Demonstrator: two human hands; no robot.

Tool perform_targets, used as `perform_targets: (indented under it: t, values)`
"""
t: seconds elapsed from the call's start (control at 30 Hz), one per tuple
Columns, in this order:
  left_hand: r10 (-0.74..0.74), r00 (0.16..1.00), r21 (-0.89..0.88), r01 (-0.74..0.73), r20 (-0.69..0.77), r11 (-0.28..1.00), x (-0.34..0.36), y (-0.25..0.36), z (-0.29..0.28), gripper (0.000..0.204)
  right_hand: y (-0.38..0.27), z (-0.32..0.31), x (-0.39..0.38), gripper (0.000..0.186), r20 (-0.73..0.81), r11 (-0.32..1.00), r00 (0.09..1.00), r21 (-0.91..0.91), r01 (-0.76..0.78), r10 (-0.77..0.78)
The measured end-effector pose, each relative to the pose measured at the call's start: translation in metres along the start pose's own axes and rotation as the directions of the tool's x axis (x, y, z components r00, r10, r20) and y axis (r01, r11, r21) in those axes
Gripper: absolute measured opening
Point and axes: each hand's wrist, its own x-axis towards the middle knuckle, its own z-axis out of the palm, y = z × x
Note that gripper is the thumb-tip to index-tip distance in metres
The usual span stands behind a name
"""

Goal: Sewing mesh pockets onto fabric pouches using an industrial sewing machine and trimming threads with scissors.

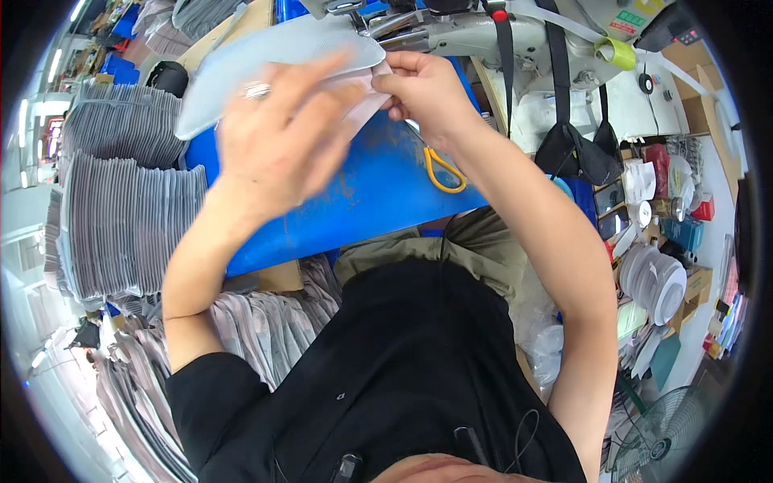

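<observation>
A pale blue-grey fabric panel [282, 50] with a rounded edge lies at the top of the blue work surface [362, 173], below a sewing machine [467, 36]. My left hand [278, 129], blurred by motion and wearing a ring, is over the panel with its fingers stretched and apart. At the panel's right corner, my right hand [423, 92] pinches its edge between thumb and fingers, together with a pale pinkish layer [366, 101]. Scissors with a yellow handle [443, 171] lie under my right wrist; their blades are mostly hidden.
Tall stacks of grey panels [121, 225] stand at the left, and more pieces [266, 322] hang or lie below them. Black straps with a black pouch [576, 149] hang from the machine at right. Farther right are thread cones [652, 278] and a fan [664, 439].
</observation>
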Motion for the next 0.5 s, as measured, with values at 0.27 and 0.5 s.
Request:
perform_targets:
  t: [0.27,0.5]
  values:
    - [0.062,0.836,0.335,-0.285,0.545,0.898,0.015,-0.079,-0.011,0.078,-0.004,0.010,-0.007,0.037,-0.079,0.995,0.994,0.077,-0.066,0.072]
    - [0.167,0.729,0.248,-0.425,0.663,0.871,0.039,-0.077,-0.026,0.076,-0.005,0.014,-0.009,0.039,-0.046,0.990,0.994,0.105,-0.097,0.102]
